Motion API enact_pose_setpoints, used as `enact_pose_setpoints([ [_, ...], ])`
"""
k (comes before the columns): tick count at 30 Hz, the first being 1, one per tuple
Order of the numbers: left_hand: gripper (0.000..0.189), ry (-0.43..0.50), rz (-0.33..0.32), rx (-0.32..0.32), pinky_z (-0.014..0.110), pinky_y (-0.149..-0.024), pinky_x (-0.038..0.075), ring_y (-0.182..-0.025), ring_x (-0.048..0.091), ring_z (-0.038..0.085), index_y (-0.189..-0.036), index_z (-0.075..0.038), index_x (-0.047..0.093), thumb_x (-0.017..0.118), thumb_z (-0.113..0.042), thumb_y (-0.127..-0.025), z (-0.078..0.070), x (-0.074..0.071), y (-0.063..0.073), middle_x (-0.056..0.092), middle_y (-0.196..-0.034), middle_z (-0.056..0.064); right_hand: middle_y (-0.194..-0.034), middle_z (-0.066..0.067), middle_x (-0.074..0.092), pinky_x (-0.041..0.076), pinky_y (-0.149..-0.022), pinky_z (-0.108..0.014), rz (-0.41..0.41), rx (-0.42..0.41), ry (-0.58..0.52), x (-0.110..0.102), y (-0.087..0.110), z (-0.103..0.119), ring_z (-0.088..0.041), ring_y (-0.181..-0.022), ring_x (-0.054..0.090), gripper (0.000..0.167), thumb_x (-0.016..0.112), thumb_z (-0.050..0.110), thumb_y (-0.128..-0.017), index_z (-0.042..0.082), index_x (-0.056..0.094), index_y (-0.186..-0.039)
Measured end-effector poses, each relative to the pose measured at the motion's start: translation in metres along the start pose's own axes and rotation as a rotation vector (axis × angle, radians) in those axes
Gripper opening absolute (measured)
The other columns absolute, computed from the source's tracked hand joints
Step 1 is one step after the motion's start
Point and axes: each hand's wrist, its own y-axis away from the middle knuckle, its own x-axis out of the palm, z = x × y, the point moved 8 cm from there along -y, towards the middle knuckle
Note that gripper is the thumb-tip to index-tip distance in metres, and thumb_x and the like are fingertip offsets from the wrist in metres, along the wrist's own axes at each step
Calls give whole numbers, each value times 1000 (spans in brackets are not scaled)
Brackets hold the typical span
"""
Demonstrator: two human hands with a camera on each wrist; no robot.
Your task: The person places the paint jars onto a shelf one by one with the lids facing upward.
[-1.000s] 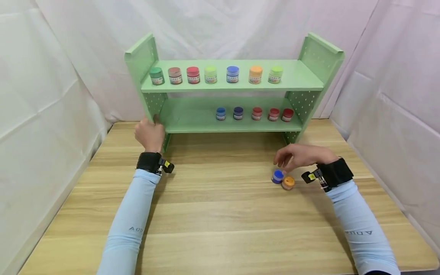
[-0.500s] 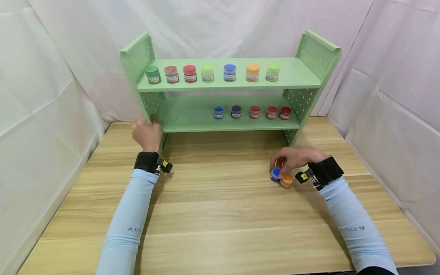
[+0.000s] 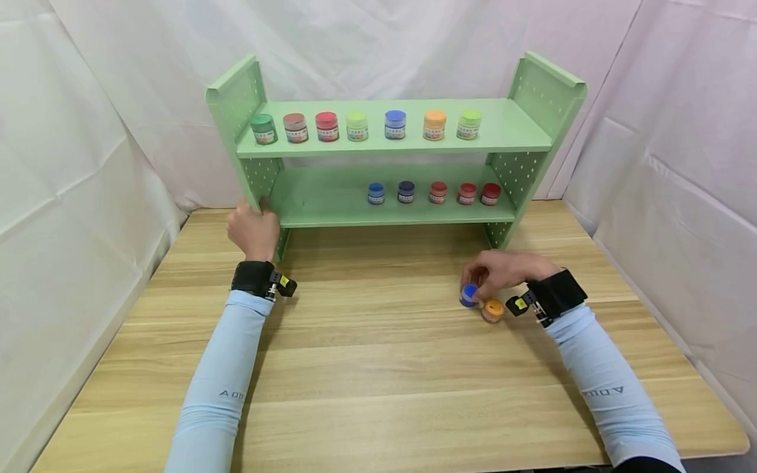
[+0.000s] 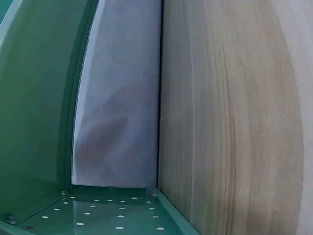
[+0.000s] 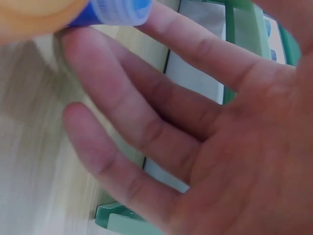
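Observation:
My left hand [image 3: 254, 230] grips the lower left side panel of a light green two-tier shelf [image 3: 331, 213], its thumb on the inner face. That hand is out of frame in the left wrist view, where the dotted panel [image 4: 98, 215] shows. In front of the shelf's right end, my right hand [image 3: 505, 269] pinches a small blue-lidded paint jar [image 3: 468, 295] between thumb and fingers. The right wrist view shows the jar [image 5: 122, 10] at the fingertips, the other fingers spread loosely. An orange-lidded paint jar [image 3: 492, 311] stands on the table just beside that hand.
On the upper board stands a row of paint jars, among them a dark green one [image 3: 263, 129] and an orange one [image 3: 434, 125]. Several smaller blue, purple and red jars [image 3: 438, 193] line the right of the lower board. White cloth [image 3: 378, 52] hangs behind the wooden table [image 3: 355, 368].
My right hand has come down onto the blue-lidded jar, taken hold of it and shifted it slightly left and back, away from the orange one. The left hand keeps its grip on the shelf.

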Motion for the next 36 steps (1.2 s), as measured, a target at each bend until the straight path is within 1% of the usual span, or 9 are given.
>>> enact_pose_setpoints([
  [5, 25, -3, 1, 2, 47, -60, 38, -69, 65, 43, -93, 1, 75, 63, -20, -98, 0, 1, 0, 77, -85, 24, -100, -1, 73, 53, -83, -26, -52, -14, 37, -3, -3, -3, -14, -93, 64, 21, 80, 17, -86, 11, 73, -105],
  [8, 26, -8, -4, 6, 48, -60, 39, -68, 64, 43, -90, 1, 74, 63, -21, -99, 0, 0, 1, 76, -83, 24, -97, 1, 73, 53, -82, -27, -111, -12, 67, -8, -5, -5, -13, -91, 64, 17, 78, 19, -88, 13, 73, -103],
  [12, 27, -11, -7, 7, 49, -61, 39, -67, 63, 43, -88, 2, 73, 63, -21, -99, 0, -1, 1, 75, -81, 25, -93, 3, 74, 52, -79, -28, -200, 14, 121, -16, -5, -10, -11, -87, 64, 12, 78, 22, -90, 16, 74, -100],
  [17, 27, -9, -7, 1, 48, -60, 39, -67, 62, 42, -88, 2, 73, 63, -21, -99, 2, -2, 2, 75, -82, 25, -91, 3, 75, 52, -75, -29, -266, 44, 154, -23, -5, -14, -11, -83, 66, 17, 78, 27, -91, 14, 74, -102],
  [21, 28, -9, -9, 3, 46, -59, 37, -66, 61, 42, -84, 2, 71, 63, -21, -99, 3, -1, 1, 74, -80, 25, -91, 1, 76, 53, -74, -30, -312, 53, 173, -26, -4, -17, -11, -82, 66, 22, 78, 28, -91, 11, 74, -104],
  [25, 28, -9, -5, 0, 47, -59, 38, -69, 64, 43, -84, 2, 71, 62, -21, -99, 3, 0, 0, 75, -82, 25, -90, 0, 75, 52, -74, -30, -343, 66, 186, -28, -5, -21, -11, -80, 65, 26, 77, 32, -92, 9, 73, -104],
  [30, 28, -9, -10, 5, 44, -58, 35, -67, 62, 43, -81, 1, 68, 62, -21, -98, 1, 0, 0, 73, -78, 25, -81, 1, 70, 47, -65, -29, -400, 96, 204, -32, -4, -24, -12, -69, 58, 29, 77, 36, -92, 9, 73, -98],
  [33, 29, -9, -14, 12, 42, -57, 34, -66, 60, 41, -78, 0, 66, 61, -20, -98, 0, 0, 0, 72, -76, 25, -75, 3, 65, 43, -61, -29, -431, 115, 222, -33, -3, -25, -11, -64, 54, 27, 76, 38, -92, 11, 72, -91],
  [36, 28, -2, -13, 17, 41, -57, 34, -64, 59, 40, -79, 1, 67, 61, -19, -98, -1, 0, 0, 73, -77, 25, -69, 4, 59, 40, -58, -29, -450, 138, 234, -34, -3, -27, -12, -61, 51, 30, 75, 41, -93, 14, 70, -81],
])
